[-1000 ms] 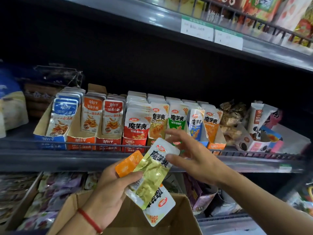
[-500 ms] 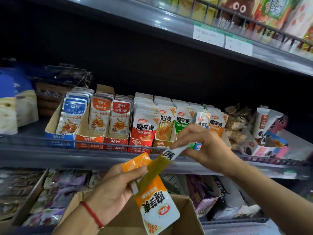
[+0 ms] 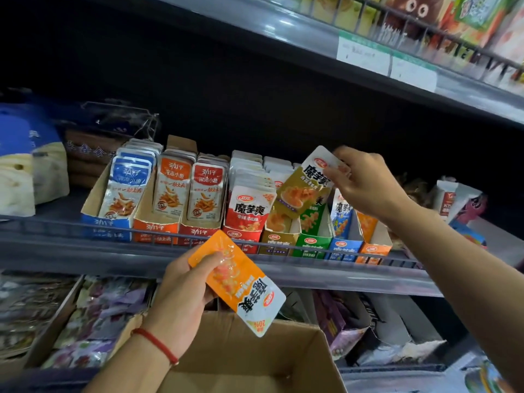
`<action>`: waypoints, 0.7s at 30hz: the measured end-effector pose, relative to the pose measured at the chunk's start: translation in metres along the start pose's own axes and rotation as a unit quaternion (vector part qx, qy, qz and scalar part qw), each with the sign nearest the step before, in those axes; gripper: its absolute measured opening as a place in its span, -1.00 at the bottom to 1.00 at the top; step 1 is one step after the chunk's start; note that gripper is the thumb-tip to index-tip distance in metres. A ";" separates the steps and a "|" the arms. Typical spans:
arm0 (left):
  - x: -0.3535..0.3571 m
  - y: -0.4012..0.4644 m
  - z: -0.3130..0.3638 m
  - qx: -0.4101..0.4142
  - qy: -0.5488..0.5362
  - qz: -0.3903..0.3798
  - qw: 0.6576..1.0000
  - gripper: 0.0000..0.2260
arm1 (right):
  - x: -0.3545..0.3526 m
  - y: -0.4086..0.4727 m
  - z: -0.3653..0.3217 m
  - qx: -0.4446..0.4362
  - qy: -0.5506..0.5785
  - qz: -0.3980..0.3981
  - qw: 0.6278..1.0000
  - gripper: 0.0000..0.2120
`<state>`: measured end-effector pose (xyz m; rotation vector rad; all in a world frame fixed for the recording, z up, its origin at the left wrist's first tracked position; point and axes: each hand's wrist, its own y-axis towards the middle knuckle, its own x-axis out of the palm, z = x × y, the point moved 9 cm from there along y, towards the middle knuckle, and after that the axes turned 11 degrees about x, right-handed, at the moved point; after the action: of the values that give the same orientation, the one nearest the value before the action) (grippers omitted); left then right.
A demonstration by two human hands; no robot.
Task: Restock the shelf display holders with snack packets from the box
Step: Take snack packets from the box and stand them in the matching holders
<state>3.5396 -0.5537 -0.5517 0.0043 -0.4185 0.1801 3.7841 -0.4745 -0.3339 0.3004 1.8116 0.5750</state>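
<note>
The right hand [image 3: 365,185] covers the top corner of the gold packet [image 3: 304,191], and that packet hides most of the packets in the gold holder [image 3: 279,242] and green holder [image 3: 312,246] behind it. The left hand's thumb covers part of the orange packet [image 3: 241,282]. The cardboard box [image 3: 255,361] is cut off by the bottom edge. Goods on the top shelf [image 3: 425,26] at far right are blurred, and the price tags [image 3: 365,56] are unreadable.
</note>
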 end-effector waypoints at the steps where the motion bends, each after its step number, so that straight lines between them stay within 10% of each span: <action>1: -0.001 0.001 0.000 0.000 -0.004 0.004 1.000 -0.91 | 0.004 0.003 0.000 0.002 -0.005 0.000 1.000 -0.78; 12: 0.001 -0.003 0.003 0.020 0.030 -0.028 0.999 -0.89 | 0.080 0.011 -0.021 -0.045 -0.149 -0.052 0.987 -0.68; 21: -0.007 -0.003 -0.006 0.015 0.010 -0.020 1.000 -0.86 | 0.057 -0.018 -0.006 0.036 0.001 0.027 0.999 -0.69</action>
<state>3.5363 -0.5578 -0.5597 0.0406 -0.3959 0.1475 3.7622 -0.4639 -0.3893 0.4000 1.8326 0.5488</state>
